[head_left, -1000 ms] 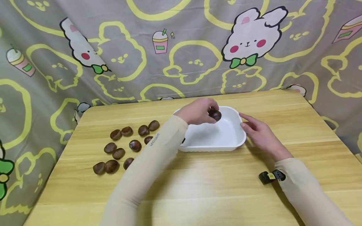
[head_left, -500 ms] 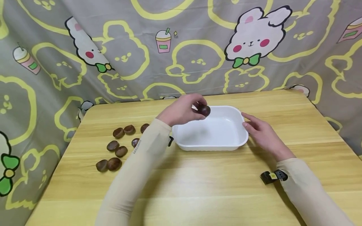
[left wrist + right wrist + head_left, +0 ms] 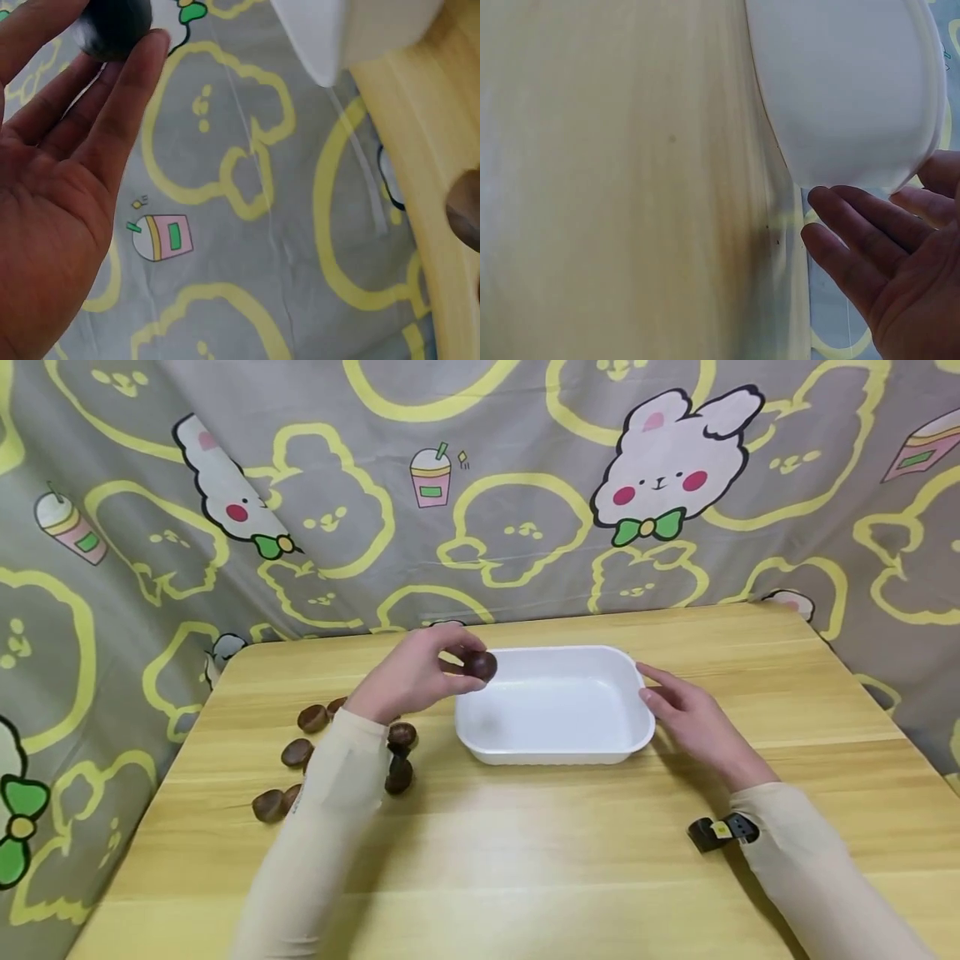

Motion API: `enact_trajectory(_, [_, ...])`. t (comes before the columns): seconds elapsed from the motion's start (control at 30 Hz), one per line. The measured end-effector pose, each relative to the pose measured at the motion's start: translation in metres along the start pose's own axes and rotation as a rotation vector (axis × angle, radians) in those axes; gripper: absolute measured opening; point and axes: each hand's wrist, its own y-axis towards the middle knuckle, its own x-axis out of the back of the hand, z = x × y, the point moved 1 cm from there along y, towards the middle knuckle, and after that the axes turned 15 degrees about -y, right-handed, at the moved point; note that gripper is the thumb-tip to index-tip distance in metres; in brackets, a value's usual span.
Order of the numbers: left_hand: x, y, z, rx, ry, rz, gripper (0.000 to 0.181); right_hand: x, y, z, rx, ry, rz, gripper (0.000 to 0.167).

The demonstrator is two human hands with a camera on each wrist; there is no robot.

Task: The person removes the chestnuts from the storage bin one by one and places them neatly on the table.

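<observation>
In the head view, my left hand [image 3: 416, 672] pinches a dark brown chestnut [image 3: 481, 666] between thumb and fingers, above the left rim of a white rectangular dish [image 3: 555, 755]. The left wrist view shows this chestnut [image 3: 116, 28] at the fingertips, partly cut off by the frame's top. Nothing lies inside the dish. At its right end, my right hand [image 3: 693, 718] touches the outer wall with extended fingers. In the right wrist view, fingertips of the right hand [image 3: 900, 255] meet the end of the dish [image 3: 847, 97].
Several chestnuts lie on the wooden table [image 3: 525, 868] left of the dish, among them one chestnut [image 3: 297, 752] near the left sleeve. The left forearm hides others. A patterned curtain [image 3: 517, 443] hangs behind the table. A black wrist camera [image 3: 707, 833] sits on the right wrist.
My left hand has moved left with the chestnut, from over the dish's interior to its left rim. The right hand and dish have stayed in place.
</observation>
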Motion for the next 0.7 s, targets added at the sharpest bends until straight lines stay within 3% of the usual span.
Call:
enact_trajectory(0.2, [0.000, -0.026, 0.007, -0.038, 0.003, 0.033, 0.030, 0.000, -0.001, 0.000, 0.000, 0.000, -0.006, 0.054])
enact_trajectory(0.5, [0.002, -0.072, 0.016, 0.074, 0.018, 0.025, 0.028, -0.001, 0.001, -0.001, 0.009, -0.013, -0.005, 0.054])
enact_trajectory(0.7, [0.003, -0.098, 0.024, 0.099, 0.139, 0.021, 0.033, -0.001, 0.000, 0.000, 0.013, -0.018, -0.008, 0.053])
